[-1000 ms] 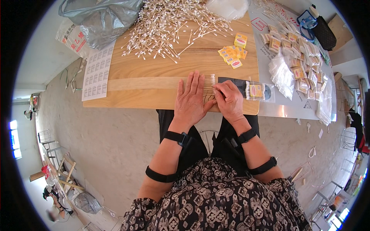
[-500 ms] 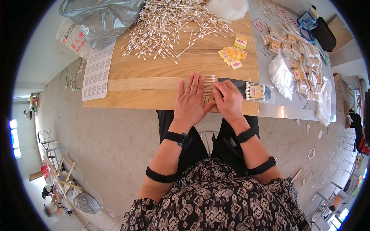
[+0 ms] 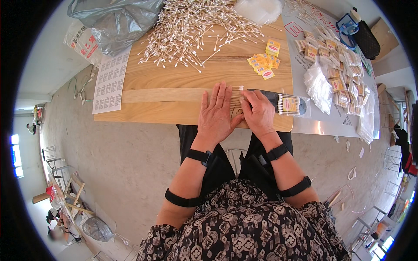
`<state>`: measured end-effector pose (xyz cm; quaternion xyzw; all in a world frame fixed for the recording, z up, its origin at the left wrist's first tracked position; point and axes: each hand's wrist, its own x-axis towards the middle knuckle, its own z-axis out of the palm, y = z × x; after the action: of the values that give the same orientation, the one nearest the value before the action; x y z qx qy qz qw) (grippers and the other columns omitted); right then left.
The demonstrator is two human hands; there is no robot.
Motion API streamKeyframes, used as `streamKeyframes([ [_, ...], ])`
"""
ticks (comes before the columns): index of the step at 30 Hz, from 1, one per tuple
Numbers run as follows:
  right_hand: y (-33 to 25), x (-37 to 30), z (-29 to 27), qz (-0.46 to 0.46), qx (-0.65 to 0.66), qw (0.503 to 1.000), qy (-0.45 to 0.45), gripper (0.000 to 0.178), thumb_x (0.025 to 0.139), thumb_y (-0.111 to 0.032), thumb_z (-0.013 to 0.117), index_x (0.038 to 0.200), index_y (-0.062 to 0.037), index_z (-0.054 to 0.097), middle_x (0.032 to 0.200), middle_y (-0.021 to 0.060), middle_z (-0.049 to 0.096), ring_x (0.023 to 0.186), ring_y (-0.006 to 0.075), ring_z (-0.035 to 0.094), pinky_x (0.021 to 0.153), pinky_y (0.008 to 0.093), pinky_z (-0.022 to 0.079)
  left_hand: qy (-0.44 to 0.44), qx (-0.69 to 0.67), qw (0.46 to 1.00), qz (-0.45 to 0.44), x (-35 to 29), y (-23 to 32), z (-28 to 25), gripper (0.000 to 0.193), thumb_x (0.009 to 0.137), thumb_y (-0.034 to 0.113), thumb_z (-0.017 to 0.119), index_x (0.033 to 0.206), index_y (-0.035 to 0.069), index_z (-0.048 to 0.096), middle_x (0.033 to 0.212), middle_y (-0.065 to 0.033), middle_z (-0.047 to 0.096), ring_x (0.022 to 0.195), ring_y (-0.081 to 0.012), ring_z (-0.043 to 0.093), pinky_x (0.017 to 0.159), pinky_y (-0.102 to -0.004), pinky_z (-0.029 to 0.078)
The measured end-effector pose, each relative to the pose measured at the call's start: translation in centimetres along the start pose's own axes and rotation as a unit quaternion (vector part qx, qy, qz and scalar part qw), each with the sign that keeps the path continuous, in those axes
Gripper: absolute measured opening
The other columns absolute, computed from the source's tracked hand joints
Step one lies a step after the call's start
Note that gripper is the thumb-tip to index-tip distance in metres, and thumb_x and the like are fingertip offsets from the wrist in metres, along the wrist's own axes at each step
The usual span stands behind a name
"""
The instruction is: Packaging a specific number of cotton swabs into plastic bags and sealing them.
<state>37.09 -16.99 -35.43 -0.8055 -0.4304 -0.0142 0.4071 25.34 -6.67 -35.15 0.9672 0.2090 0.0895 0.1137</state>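
Observation:
My left hand (image 3: 214, 112) lies flat on the wooden board, its fingers straight and covering part of a row of cotton swabs (image 3: 236, 102). The swabs' uncovered ends show between my two hands. My right hand (image 3: 259, 112) is curled with fingertips pressed together at the row's right end; whatever they pinch is hidden. Just right of that hand, a dark flat strip (image 3: 269, 95) reaches under a clear bag holding a swab pack (image 3: 288, 104) with a yellow card. Farther off lie loose yellow cards (image 3: 262, 64) and a small stack of cards (image 3: 273, 47).
A large heap of cotton swabs (image 3: 191, 30) covers the board's far side. Left are a grey plastic bag (image 3: 126, 26) and a printed sheet (image 3: 111, 82). Many packed swab bags (image 3: 339, 65) and empty clear bags (image 3: 320, 89) lie on the right sheet. The board's front edge (image 3: 152, 122) is near me.
My right hand's index finger and knuckles have shifted slightly at the swab row. My left hand stays flat in almost the same place.

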Motion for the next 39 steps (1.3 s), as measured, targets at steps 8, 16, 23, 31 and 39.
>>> streamKeyframes([
  [8,-0.3,0.4,-0.5,0.061,0.048,0.996,-0.041,0.029,0.079,-0.014,0.069,0.107,-0.0085,0.065,0.092,0.0103,0.060,0.082,0.0314,0.063,0.069,0.0409,0.051,-0.002,-0.001,1.000,0.006,0.0,0.0,-0.3,0.080,0.090,0.052,0.053,0.148,0.001,0.031,0.154,-0.0177,0.032,0.145,-0.0307,0.026,0.117,-0.0514,0.018],
  [16,0.5,1.1,-1.3,-0.024,-0.005,0.991,-0.133,0.044,0.073,-0.014,0.075,0.115,-0.0068,0.063,0.103,0.0106,0.054,0.094,0.0308,0.061,0.075,0.0409,0.052,-0.024,-0.017,1.000,0.010,-0.2,-0.4,-0.2,0.078,0.092,0.052,0.050,0.148,0.002,0.032,0.155,-0.0146,0.029,0.146,-0.0276,0.022,0.119,-0.0488,0.014],
  [23,-0.2,-0.4,-0.8,-0.132,-0.195,0.965,-0.114,0.058,0.083,-0.028,0.065,0.133,-0.0028,0.051,0.135,0.0130,0.047,0.131,0.0298,0.042,0.108,0.0478,0.033,-0.031,-0.015,0.999,0.019,-0.1,-0.6,-0.5,0.076,0.094,0.053,0.046,0.148,0.002,0.032,0.156,-0.0140,0.027,0.147,-0.0273,0.020,0.119,-0.0485,0.013],
  [31,-0.2,-1.6,-0.3,-0.121,-0.166,0.959,-0.194,0.073,0.088,-0.038,0.058,0.146,-0.0015,0.034,0.153,0.0139,0.032,0.145,0.0286,0.025,0.118,0.0515,0.012,-0.054,-0.053,0.997,0.021,-0.8,-0.8,-1.1,0.073,0.097,0.052,0.041,0.149,0.002,0.030,0.157,-0.0154,0.025,0.147,-0.0278,0.019,0.119,-0.0489,0.012],
  [39,0.6,-1.3,-1.9,-0.121,-0.076,0.967,-0.210,0.076,0.085,-0.033,0.062,0.146,0.0007,0.033,0.152,0.0176,0.031,0.144,0.0313,0.025,0.118,0.0502,0.014,-0.071,0.002,0.997,0.031,-1.1,-0.1,-0.9,0.075,0.095,0.045,0.048,0.151,0.002,0.023,0.158,-0.0180,0.020,0.148,-0.0300,0.017,0.119,-0.0482,0.011],
])
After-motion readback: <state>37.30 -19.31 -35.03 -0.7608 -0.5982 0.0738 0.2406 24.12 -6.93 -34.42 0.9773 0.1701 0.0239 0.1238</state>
